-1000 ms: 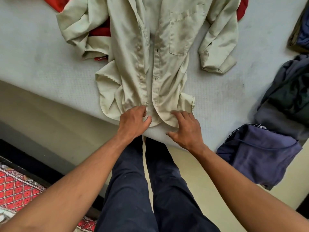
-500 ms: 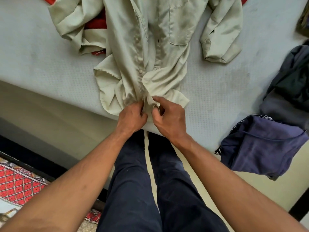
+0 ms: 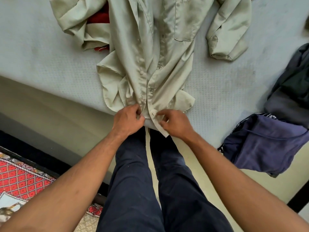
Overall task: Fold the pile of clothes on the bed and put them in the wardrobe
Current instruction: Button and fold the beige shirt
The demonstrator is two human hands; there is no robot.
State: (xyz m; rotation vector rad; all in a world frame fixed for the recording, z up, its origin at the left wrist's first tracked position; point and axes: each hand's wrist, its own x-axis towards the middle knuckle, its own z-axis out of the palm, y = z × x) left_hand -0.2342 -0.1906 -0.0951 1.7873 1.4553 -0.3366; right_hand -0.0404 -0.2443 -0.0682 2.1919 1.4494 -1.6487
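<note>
Head view, left to right. A red patterned rug (image 3: 21, 180) lies on the floor beside the bed (image 3: 41, 52), whose bare grey mattress serves as the folding surface. A red garment (image 3: 98, 17) shows beneath the beige shirt (image 3: 167, 52), which is spread front-up across the mattress, hem at the near edge, sleeves thrown outward. The left hand (image 3: 127, 120) pinches the button side of the placket at the hem; the right hand (image 3: 175, 123) pinches the opposing buttonhole edge, the two strips drawn together, probably to close the lowest button so that the front stays aligned for folding. A navy garment (image 3: 264, 143) overhangs the bed edge to the right, below a dark grey heap (image 3: 292, 91), both apparently awaiting folding. The wardrobe is out of view. No brand, label or legible writing appears.
</note>
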